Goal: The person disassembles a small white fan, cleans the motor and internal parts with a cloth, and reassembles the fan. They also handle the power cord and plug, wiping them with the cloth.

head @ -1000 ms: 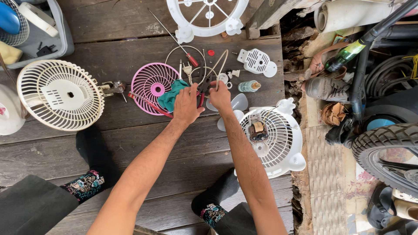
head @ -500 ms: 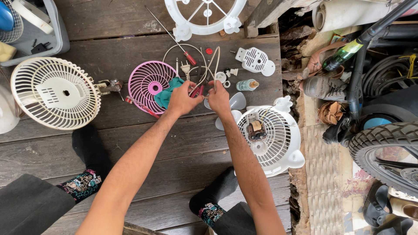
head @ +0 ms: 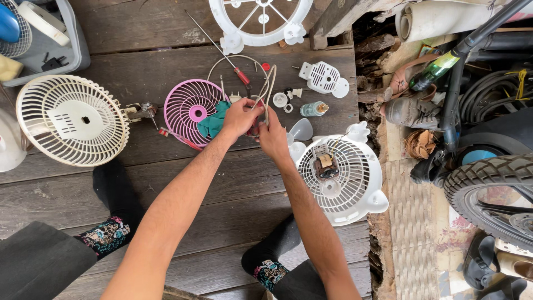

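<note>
Both my hands meet over a wooden plank floor (head: 233,183). My left hand (head: 240,116) and my right hand (head: 272,133) together grip a looped pale electric cord (head: 270,83) with a small dark red part between the fingers. Just left of them lies a pink fan grille (head: 186,105) with a teal cloth (head: 214,121) on its edge. A white fan body with its motor showing (head: 338,172) sits right of my right forearm. A red-handled screwdriver (head: 236,72) lies beyond my hands.
A cream fan grille (head: 72,119) lies at left, a white fan ring (head: 261,22) at the top, a grey bin (head: 72,55) at top left. Small caps, a little bottle (head: 313,108) and a white back cover (head: 325,78) are scattered. A motorbike tyre (head: 488,189) stands right.
My hands have shifted slightly nearer and closer together on the cord; the view has drifted a little. Nothing else has moved.
</note>
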